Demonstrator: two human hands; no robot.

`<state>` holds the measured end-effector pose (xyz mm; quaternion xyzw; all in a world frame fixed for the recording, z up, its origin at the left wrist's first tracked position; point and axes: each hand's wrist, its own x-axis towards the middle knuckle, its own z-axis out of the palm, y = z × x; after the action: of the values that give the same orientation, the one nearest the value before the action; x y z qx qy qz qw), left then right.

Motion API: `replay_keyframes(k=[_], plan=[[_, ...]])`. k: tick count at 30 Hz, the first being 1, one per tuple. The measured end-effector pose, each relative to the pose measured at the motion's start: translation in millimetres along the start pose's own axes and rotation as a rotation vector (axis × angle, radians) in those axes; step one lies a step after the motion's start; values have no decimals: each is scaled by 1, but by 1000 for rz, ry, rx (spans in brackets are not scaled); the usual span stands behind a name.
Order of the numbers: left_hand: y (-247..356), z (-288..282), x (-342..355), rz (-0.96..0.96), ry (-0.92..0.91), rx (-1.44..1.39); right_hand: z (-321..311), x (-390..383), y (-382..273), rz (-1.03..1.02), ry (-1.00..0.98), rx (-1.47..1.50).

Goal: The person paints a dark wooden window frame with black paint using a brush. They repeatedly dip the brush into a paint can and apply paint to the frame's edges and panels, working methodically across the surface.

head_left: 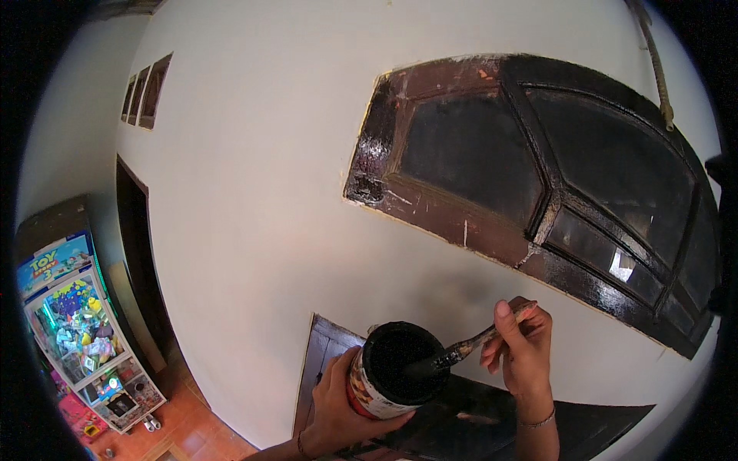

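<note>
My left hand (332, 411) is wrapped round a paint can (366, 396) with a printed label, tilted so its opening faces me. The inside of the can is black with dark paint (393, 355). In my right hand (526, 355) is a paintbrush (470, 345), gripped by its paint-smeared handle. Its dark bristles are at the can's mouth, reaching inside; the tip is hard to tell from the paint. Above both hands, an arched wooden window frame (438, 209) with dark panes is set in the wall. Parts of it are glossy black, others dull brown with white marks.
Below the can is another dark wooden frame (477, 415), partly hidden by my hands. White wall (246, 192) surrounds both. A lit cabinet of toys (84, 330) stands at the left on an orange tiled floor (200, 419), beside a dark doorway (138, 238). A pole (655, 65) hangs at upper right.
</note>
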<state>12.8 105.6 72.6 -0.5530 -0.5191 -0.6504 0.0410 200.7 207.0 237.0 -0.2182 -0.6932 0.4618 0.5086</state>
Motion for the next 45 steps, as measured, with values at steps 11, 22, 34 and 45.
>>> replay_keyframes(k=[11,22,34,45], plan=[[2,-6,3,-60,-3,-21,-6,4,-2,88,-174,111],[6,-15,10,-82,23,-121,15,18,-45,-108,79,249],[8,-29,8,-142,-19,-148,45,87,-121,-452,63,218],[3,-57,26,-62,74,-111,54,41,-66,-187,-179,-13]])
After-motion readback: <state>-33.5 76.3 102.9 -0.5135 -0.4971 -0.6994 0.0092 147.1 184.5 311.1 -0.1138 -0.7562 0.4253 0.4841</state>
